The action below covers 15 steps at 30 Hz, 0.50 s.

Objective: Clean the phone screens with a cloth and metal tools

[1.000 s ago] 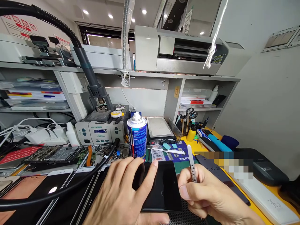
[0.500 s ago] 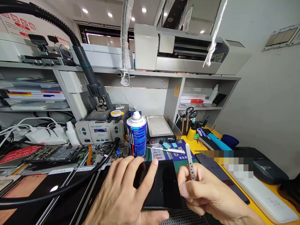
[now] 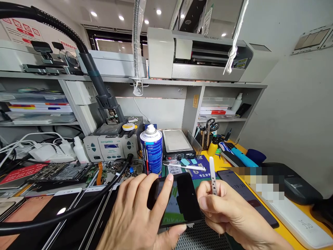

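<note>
My left hand (image 3: pixel 137 205) holds a black phone (image 3: pixel 188 198) by its edges. The index finger lies along the far edge, the thumb at the near one. Its glossy face reflects green and white. At the phone's right end, my right hand (image 3: pixel 221 205) pinches a pair of metal tweezers (image 3: pixel 213 177) with holes along the handle. The broad end points up; a thin tip just shows below the fist. A perforated dark mat (image 3: pixel 194 241) lies underneath. Whether the right fingers also touch the phone's edge, I cannot tell.
A blue spray can (image 3: pixel 151 152) stands just behind my left hand. A black hose (image 3: pixel 85 205) crosses several phones at left. On the right lie a phone with a running timer (image 3: pixel 249 198) and a white power bank (image 3: pixel 307 222). Behind is a small hot plate (image 3: pixel 178 142).
The phone in my left hand has tilted, so its face now catches a green and white reflection. The tweezers have shifted slightly right; both grips stay the same.
</note>
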Available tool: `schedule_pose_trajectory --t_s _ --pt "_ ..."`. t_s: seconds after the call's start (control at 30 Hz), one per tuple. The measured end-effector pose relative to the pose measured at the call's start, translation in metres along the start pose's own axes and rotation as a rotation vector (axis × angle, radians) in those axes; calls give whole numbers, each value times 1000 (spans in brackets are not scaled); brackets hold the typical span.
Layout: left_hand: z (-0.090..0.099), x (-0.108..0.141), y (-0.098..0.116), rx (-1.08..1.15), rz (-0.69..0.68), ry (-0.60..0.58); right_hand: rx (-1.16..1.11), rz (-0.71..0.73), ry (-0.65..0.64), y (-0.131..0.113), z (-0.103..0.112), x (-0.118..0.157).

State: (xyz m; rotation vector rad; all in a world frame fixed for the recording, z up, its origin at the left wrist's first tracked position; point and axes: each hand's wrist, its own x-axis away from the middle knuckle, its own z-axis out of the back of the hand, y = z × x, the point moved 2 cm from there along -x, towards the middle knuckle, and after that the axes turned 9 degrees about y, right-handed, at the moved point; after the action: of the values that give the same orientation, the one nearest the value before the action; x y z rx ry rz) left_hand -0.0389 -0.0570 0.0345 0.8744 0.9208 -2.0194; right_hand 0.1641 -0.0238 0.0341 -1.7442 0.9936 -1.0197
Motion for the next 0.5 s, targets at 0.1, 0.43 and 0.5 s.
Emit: schedule_pose_trajectory --t_s 0.1,0.43,0.5 --pt "-1 0 2 2 20 -6 5 7 12 0 0 0" --pt "4 0 2 -5 90 73 -11 37 64 -3 -4 1" --pt "4 0 2 0 96 61 -16 43 62 -3 -4 1"
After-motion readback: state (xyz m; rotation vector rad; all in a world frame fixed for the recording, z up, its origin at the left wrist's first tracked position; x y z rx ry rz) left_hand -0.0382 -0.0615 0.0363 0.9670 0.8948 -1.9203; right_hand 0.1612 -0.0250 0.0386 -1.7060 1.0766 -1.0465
